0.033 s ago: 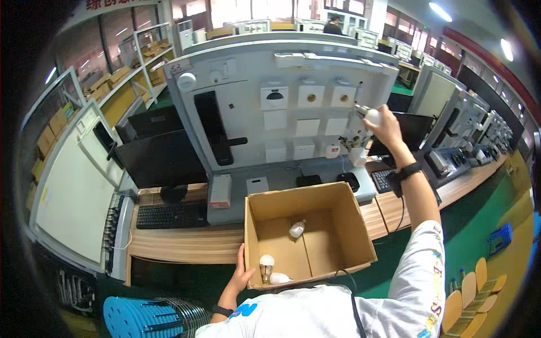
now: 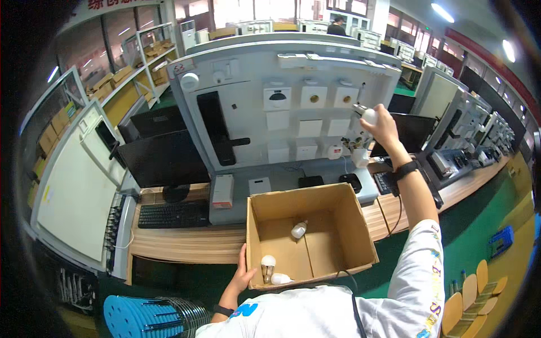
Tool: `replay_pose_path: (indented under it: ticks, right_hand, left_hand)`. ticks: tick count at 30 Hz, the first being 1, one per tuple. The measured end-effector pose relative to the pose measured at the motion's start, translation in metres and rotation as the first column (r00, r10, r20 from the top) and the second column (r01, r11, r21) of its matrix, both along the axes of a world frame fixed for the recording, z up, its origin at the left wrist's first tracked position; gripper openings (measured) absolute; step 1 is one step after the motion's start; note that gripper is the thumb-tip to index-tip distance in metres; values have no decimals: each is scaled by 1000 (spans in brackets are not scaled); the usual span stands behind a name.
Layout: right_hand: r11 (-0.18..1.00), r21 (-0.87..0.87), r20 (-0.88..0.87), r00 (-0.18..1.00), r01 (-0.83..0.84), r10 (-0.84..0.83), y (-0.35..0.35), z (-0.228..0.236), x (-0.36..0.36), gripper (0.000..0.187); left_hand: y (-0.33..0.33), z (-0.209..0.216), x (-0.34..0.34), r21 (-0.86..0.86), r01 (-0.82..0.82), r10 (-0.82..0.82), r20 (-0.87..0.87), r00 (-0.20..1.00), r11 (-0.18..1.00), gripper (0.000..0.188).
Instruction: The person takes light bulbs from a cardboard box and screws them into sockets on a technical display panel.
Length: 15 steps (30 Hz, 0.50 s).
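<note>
White glass-like dome toward the palm and metal base pointing outward, one bulb (image 2: 369,117) was clamped in the fingers of the right hand (image 2: 383,125), its arm stretched up and forward before the grey board (image 2: 248,76). The left hand (image 2: 241,277) lay against the left side of one cardboard box (image 2: 350,221), whether closed on it I couldn't tell. Three more bulbs (image 2: 299,229) lay inside as before, while the right hand had shifted slightly left against the board.

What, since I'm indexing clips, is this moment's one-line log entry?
right hand: holds white bulb in front of grey panel | left hand: against left side of cardboard box | box contents: three bulbs
</note>
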State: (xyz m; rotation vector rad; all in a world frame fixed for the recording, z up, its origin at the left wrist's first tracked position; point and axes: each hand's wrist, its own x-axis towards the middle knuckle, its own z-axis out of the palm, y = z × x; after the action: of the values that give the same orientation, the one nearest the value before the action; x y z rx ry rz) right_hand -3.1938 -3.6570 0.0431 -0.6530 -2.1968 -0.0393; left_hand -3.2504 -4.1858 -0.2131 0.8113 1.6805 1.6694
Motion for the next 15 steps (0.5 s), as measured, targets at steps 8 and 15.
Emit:
replay_pose_path:
  ticks: [8, 15]
  right_hand:
    - [986, 109, 70, 989, 123, -131, 7, -15, -64, 57]
    - [-87, -792, -585, 793, -604, -171, 49, -32, -83, 65]
  left_hand:
    - [-5, -5, 4, 27, -16, 17, -21, 1000, 1000, 84]
    - [-4, -23, 0, 27, -12, 13, -50, 999, 1000, 86]
